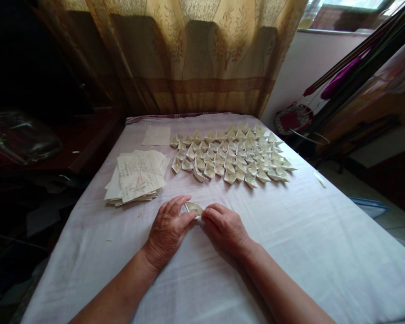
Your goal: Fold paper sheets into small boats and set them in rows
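Between my two hands, just above the white cloth, is a small folded paper boat (195,209). My left hand (168,225) pinches its left end, the thumb along the near side and the fingers behind. The fingers of my right hand (224,225) are closed on its right tip. Beyond my hands several finished paper boats (229,157) stand in rows. To the left lies a stack of paper sheets (141,175), the top one covered in handwriting and a red mark.
A single blank sheet (156,135) lies behind the stack. The white cloth (290,252) covers the table, with small paper scraps on it. A patterned curtain (195,54) hangs at the far edge. On the left is a dark reddish shelf (87,144); a bag (293,119) is at the right.
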`<state>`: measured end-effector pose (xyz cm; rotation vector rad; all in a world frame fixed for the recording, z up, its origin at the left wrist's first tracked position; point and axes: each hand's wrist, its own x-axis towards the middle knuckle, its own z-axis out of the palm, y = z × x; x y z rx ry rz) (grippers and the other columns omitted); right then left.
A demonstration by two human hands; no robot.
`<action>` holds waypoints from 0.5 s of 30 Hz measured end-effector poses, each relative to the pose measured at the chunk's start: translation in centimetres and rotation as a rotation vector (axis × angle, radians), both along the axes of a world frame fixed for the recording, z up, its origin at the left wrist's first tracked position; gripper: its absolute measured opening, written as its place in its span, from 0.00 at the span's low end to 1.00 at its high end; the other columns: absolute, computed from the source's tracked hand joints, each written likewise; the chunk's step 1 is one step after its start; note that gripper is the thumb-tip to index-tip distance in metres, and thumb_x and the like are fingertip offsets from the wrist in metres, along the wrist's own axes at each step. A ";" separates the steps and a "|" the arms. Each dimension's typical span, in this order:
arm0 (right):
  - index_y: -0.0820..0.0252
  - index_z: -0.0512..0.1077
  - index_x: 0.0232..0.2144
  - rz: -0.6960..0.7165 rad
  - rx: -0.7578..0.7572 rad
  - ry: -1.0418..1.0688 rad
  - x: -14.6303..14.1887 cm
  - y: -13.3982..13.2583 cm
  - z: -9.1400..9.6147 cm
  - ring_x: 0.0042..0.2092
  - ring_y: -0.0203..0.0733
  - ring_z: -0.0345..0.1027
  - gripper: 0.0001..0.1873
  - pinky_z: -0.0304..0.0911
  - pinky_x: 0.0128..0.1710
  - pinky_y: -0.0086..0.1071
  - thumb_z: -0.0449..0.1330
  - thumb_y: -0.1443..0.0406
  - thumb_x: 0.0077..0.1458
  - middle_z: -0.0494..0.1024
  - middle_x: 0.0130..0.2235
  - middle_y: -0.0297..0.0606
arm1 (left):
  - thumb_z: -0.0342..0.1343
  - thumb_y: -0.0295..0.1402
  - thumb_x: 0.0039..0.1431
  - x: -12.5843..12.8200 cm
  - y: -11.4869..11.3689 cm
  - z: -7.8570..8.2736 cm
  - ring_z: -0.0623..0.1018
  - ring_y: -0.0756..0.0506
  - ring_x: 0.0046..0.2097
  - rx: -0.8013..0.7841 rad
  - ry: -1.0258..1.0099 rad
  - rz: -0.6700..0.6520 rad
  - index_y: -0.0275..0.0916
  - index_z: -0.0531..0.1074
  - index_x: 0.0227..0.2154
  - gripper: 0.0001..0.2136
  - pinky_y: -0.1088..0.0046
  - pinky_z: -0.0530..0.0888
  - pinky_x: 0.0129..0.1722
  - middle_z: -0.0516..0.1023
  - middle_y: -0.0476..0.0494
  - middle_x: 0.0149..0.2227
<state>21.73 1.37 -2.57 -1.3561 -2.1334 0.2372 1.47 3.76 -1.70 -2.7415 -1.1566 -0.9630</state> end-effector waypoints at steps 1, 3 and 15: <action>0.55 0.74 0.35 0.008 -0.001 0.002 0.0 0.0 0.0 0.36 0.38 0.71 0.10 0.63 0.36 0.27 0.52 0.67 0.64 0.77 0.36 0.38 | 0.55 0.30 0.64 0.0 0.1 0.0 0.71 0.39 0.56 -0.004 0.011 0.004 0.43 0.78 0.39 0.06 0.58 0.71 0.54 0.72 0.38 0.55; 0.56 0.73 0.35 0.015 -0.009 0.007 0.1 0.1 0.0 0.36 0.38 0.71 0.10 0.63 0.37 0.27 0.52 0.67 0.64 0.77 0.36 0.38 | 0.55 0.30 0.64 0.0 0.3 -0.1 0.71 0.39 0.56 -0.028 0.030 0.011 0.42 0.77 0.37 0.06 0.58 0.70 0.54 0.73 0.39 0.55; 0.57 0.67 0.26 -0.118 -0.012 -0.057 -0.9 0.6 0.0 0.32 0.39 0.67 0.12 0.56 0.33 0.30 0.57 0.63 0.62 0.73 0.28 0.35 | 0.58 0.32 0.62 0.6 1.3 -0.2 0.76 0.44 0.41 -0.290 -0.041 0.030 0.40 0.71 0.30 0.05 0.67 0.72 0.42 0.75 0.45 0.39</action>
